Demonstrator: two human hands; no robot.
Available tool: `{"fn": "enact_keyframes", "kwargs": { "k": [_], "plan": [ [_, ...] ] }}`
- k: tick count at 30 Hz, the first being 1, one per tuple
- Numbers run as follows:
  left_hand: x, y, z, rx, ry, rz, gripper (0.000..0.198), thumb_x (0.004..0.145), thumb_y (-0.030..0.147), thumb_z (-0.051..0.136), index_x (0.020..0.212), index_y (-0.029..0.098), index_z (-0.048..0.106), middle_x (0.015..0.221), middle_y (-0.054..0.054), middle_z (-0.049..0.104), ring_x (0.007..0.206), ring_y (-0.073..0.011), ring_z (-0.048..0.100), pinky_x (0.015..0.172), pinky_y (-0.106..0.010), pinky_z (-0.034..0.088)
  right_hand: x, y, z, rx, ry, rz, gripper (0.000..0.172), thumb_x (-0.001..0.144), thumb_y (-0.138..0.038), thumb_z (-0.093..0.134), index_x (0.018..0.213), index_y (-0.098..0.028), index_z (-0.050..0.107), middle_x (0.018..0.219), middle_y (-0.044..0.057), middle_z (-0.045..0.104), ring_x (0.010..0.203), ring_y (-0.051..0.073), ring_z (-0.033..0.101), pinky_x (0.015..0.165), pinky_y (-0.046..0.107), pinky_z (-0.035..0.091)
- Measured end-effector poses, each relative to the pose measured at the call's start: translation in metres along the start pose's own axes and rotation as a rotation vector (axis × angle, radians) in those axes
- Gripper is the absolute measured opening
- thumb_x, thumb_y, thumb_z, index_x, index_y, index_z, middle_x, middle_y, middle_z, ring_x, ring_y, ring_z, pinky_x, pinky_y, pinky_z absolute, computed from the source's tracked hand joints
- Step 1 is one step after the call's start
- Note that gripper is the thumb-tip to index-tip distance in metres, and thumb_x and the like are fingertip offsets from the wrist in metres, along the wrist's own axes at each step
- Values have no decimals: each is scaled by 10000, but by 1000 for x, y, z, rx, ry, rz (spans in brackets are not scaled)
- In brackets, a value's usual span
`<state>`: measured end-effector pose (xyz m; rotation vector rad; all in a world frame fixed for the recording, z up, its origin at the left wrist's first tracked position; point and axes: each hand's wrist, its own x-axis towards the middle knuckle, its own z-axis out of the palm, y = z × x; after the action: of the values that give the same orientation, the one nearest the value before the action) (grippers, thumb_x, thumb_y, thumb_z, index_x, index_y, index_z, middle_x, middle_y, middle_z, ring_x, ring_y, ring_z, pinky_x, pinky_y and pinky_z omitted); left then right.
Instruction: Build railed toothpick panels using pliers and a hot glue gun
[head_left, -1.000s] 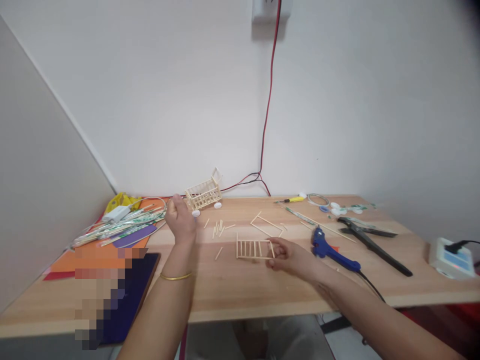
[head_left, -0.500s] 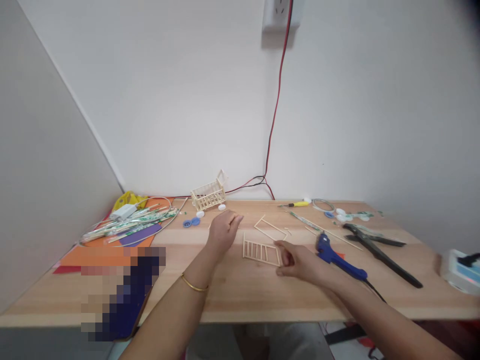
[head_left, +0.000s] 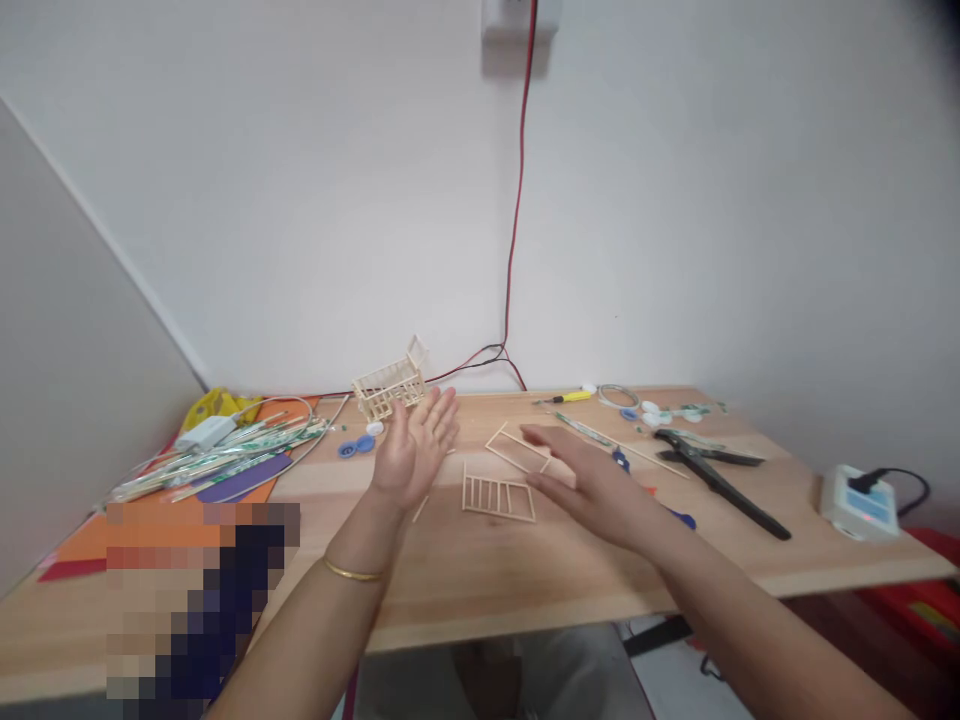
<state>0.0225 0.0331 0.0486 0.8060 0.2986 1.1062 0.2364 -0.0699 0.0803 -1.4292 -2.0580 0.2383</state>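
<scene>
My left hand (head_left: 416, 447) is raised over the desk, palm showing and fingers stretched out, with nothing in it. Behind its fingertips stands a small cart-like frame of thin wooden sticks (head_left: 390, 388). My right hand (head_left: 589, 480) hovers with fingers apart, holding nothing. Left of it lies a flat ladder-like stick panel (head_left: 497, 498) with several rungs. An open stick frame (head_left: 517, 448) lies just behind that panel, close to my right fingertips. A loose stick (head_left: 421, 509) rests beside my left wrist. My right hand and forearm hide most of a blue glue gun (head_left: 682, 518).
Black long-handled cutters (head_left: 724, 485) lie right, near a white power strip (head_left: 859, 503). A yellow-handled tool (head_left: 564, 398), a wire coil (head_left: 619, 397) and bottle caps (head_left: 651, 413) are at the back. Left are wrapped sticks (head_left: 225, 460) on coloured sheets and blue caps (head_left: 356, 446).
My right hand has let go of the ladder-like panel and lifted off it, fingers spreading. My left hand has opened out from a closed shape. The view has shifted to the right.
</scene>
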Motion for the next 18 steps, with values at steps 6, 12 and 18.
{"fn": "enact_keyframes", "kwargs": {
  "k": [6, 12, 18],
  "plan": [
    [-10, -15, 18, 3, -51, -194, 672, 803, 747, 275, 1170, 295, 610, 1409, -48, 490, 1351, -266, 367, 1069, -439, 343, 39, -48, 68, -222, -64, -562, 449, 956, -335, 375, 1377, -187, 421, 1485, 97, 357, 1392, 238, 235, 1134, 476, 166],
    [-9, -3, 11, -45, -106, -189, 830, 766, 801, 230, 1126, 169, 630, 1341, -137, 542, 1292, -306, 436, 995, -460, 413, 91, 8, 67, -477, -137, -476, 553, 906, -469, 475, 1421, -316, 344, 1517, 62, 305, 1407, 299, 175, 1079, 616, 15],
    [-4, 16, -8, 13, -29, 55, 367, 824, 512, 558, 679, 187, 649, 903, -54, 706, 870, -186, 654, 872, -368, 494, 87, 90, 20, -531, 29, 44, 375, 919, -287, 441, 1271, -192, 529, 1364, 169, 489, 1246, 345, 425, 1025, 652, 122]
  ]
}}
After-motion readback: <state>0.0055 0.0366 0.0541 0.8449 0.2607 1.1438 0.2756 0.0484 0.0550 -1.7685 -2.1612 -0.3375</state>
